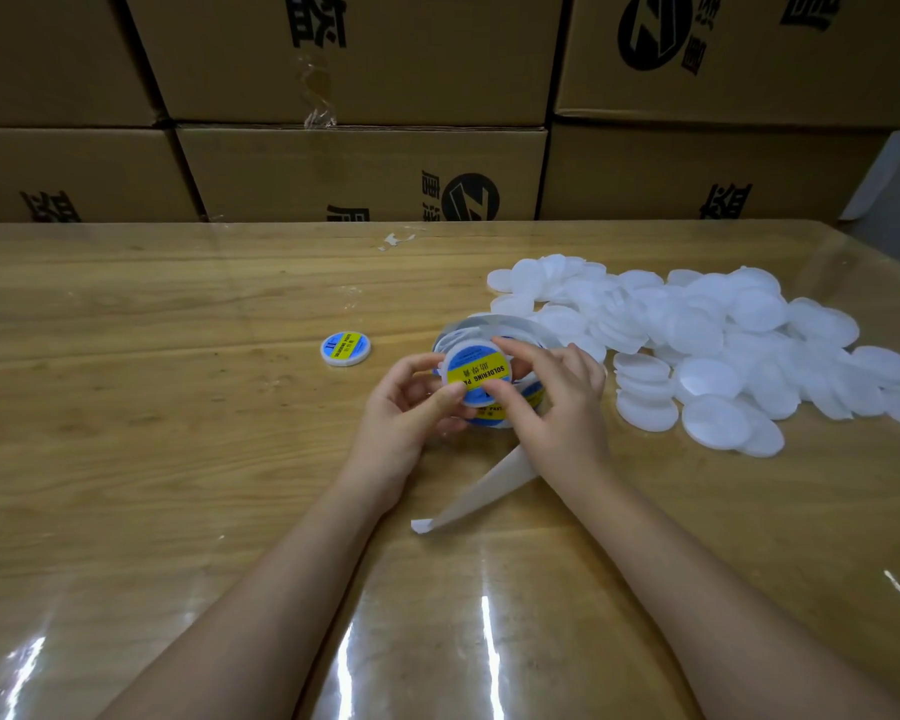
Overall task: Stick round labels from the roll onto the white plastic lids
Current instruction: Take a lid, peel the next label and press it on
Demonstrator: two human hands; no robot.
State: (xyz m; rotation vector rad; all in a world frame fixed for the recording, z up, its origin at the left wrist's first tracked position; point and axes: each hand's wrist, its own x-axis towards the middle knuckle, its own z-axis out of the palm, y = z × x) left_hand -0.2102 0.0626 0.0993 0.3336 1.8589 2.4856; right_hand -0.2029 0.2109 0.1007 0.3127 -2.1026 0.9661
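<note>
Bottom of frame: both my forearms run up from the lower corners over the table, wood w/ a glossy clear film on top. Just above them, centre, a bare liner strip trails down-left from under the hands, end curled.

Centre: hands close together, both clamped on one lid.
- left hand: fingers curled round the lid's left edge, thumb on its face.
- right hand: forefinger and thumb pinch the right edge.
- lid face carries a blue/yellow round label, "SOLDERING" legible.

Label roll sits directly behind/under the hands, partly hidden.

Left of centre: one labelled lid flat on the table, apart from the hands.

Right, mid-frame: pile of white lids, unlabelled, overlapping.

Top: stacked cardboard boxes w/ black print.
</note>
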